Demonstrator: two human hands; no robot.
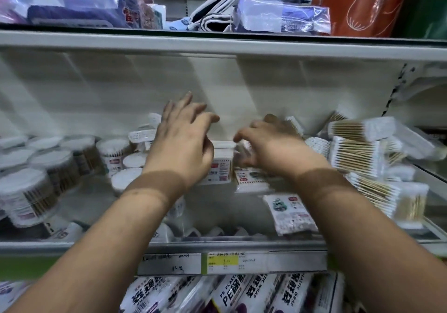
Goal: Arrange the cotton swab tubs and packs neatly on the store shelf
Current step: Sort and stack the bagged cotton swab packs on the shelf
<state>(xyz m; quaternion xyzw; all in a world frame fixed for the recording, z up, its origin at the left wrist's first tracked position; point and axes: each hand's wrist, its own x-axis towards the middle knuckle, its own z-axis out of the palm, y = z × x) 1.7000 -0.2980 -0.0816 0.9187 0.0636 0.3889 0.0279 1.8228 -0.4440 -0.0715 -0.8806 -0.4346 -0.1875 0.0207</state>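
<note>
My left hand (183, 140) reaches into the middle shelf with its fingers spread and straight, its thumb side next to a white square swab tub (222, 165). On the tub's other side my right hand (273, 146) hovers with curved fingers over flat swab packs (251, 179); I see nothing gripped. Round swab tubs (36, 191) crowd the shelf's left part, some of them tilted. Clear packs of wooden-stick swabs (355, 153) lie heaped and askew on the right. One bagged pack (290, 213) lies near the front. The frame is motion-blurred.
The shelf's front rail (169, 246) carries price labels (222, 262). Plastic wrap packs (229, 295) fill the shelf below. The upper shelf (217, 46) holds bagged textiles (280, 17) and an orange pack (362, 5). A bare patch of shelf floor lies between my forearms.
</note>
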